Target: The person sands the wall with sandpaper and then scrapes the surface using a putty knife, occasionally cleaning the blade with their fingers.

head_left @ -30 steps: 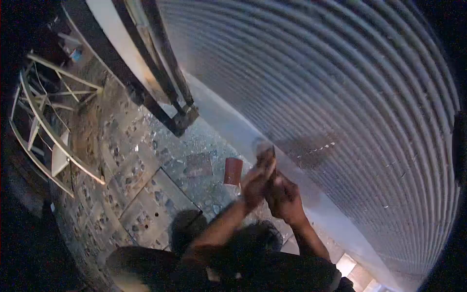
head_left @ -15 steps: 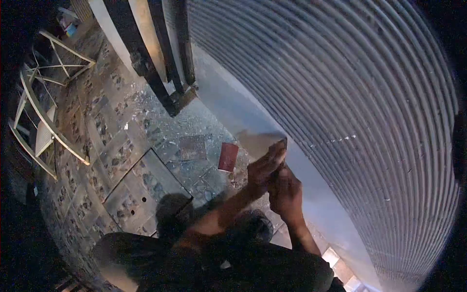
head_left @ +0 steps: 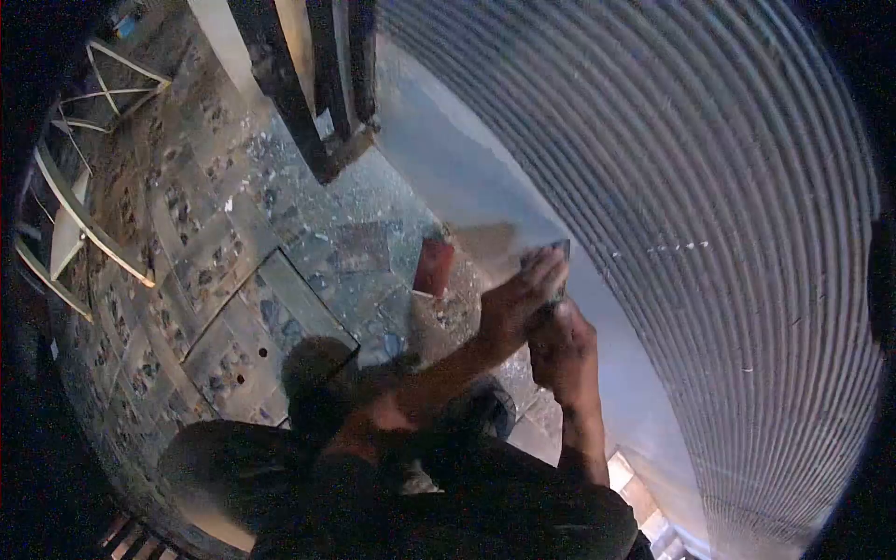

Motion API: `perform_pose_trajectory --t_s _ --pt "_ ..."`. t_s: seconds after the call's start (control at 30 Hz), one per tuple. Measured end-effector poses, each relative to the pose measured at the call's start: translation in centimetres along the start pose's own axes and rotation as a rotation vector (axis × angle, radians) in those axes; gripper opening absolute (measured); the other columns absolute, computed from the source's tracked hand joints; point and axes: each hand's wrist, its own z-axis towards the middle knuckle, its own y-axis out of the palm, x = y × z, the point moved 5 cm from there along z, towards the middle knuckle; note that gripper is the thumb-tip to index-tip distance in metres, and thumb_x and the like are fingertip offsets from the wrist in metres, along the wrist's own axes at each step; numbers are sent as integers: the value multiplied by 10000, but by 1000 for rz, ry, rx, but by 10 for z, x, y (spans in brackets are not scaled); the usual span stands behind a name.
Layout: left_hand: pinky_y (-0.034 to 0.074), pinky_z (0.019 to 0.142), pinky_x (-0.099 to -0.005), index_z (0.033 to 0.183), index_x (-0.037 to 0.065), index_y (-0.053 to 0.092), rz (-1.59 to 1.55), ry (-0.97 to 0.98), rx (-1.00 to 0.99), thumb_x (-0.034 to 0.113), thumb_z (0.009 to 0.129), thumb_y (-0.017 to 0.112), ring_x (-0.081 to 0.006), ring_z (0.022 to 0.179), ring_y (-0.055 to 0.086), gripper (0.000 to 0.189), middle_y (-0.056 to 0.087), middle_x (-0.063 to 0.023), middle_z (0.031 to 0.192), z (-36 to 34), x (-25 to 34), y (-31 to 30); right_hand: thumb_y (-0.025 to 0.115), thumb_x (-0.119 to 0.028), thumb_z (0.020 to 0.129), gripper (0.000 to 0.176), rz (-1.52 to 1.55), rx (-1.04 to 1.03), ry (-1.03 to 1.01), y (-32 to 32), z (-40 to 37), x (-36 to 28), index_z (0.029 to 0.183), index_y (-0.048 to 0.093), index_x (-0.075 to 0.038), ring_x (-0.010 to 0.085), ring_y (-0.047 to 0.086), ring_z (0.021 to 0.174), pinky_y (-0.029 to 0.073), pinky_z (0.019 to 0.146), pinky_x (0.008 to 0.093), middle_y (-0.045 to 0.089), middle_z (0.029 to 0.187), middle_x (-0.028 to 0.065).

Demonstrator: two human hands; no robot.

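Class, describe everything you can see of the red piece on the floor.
The red piece looks roughly rectangular and dull red, perhaps tile or brick, with a pale lower edge. It lies on the littered floor near the foot of the pale lower wall; the left hand, nearby, does not touch it. Its thickness is unclear.

My left hand and right hand meet in front of the smooth band, the right one nearer me, with a flat piece at my left fingertips. To my right, the corrugated sheet rises beyond the band. Left of my hands, a block lies on the floor, near the band's foot. Ahead and left stands a post; farther left is a frame. My knees are behind my hands.
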Motion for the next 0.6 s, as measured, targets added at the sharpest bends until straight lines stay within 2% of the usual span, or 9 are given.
perform_pose_trajectory --t_s 0.07,0.17,0.2,0.23,0.3,0.37,0.43,0.53,0.6 --pt "438 923 -298 1226 48 520 83 -78 -26 117 860 526 -261 1156 513 372 519 -170 1250 -6 -17 10 361 -358 965 372 -348 18 -179 -1 3 -7 855 519 -41 46 371 524 293 446 219 423 611 -47" --pt "383 992 -327 1220 78 550 -167 -168 157 59 837 567 -233 1176 496 384 516 -116 1270 7 -35 -10 351 -325 968 367 -257 -127 -131 20 22 -22 899 540 -17 56 362 514 298 445 230 412 589 -30" --pt "390 990 -328 1217 95 555 -487 -676 8 87 829 583 -243 1171 501 389 521 -108 1264 -11 -54 5 341 -270 969 348 -308 -100 -226 19 20 -21 968 552 6 60 348 523 303 452 237 424 580 -12" --pt "390 990 -328 1217 95 555 -486 -670 -2 87 829 583 -243 1171 501 389 521 -108 1264 -21 -49 9 341 -270 969 348 -302 -91 -232 18 12 -16 968 552 6 60 348 523 303 452 237 424 580 -12" --pt "395 991 -337 1205 98 560 66 -68 -11 107 829 582 -266 1166 502 377 525 -108 1257 -11 -21 8 327 -257 970 347 -337 80 -266 7 0 -7 958 540 16 62 331 528 291 454 237 443 595 -11" --pt "393 997 -347 1181 97 573 -80 -93 8 130 833 577 -280 1169 497 350 531 -108 1246 -5 -26 2 349 -246 966 325 -329 27 -307 6 5 -1 956 540 16 59 352 545 316 470 227 474 613 3" --pt "429 938 -352 1207 29 525 10 11 -21 262 888 492 -241 1188 488 396 500 -139 1283 -3 -27 -1 380 -261 968 379 -468 -74 -247 4 8 10 1205 490 14 125 504 700 447 623 293 625 843 103" --pt "411 981 -348 1172 89 576 -11 -157 -50 122 854 552 -267 1150 517 321 540 -121 1231 -15 -19 11 372 -233 963 306 -289 -9 -190 -3 -1 3 976 525 32 89 411 615 384 550 248 503 661 29" --pt "410 981 -345 1172 89 577 -3 -111 -26 113 851 555 -264 1150 517 323 541 -124 1230 -10 -22 12 362 -259 967 331 -313 35 -289 6 4 -5 983 524 30 95 421 623 387 561 251 506 673 28"
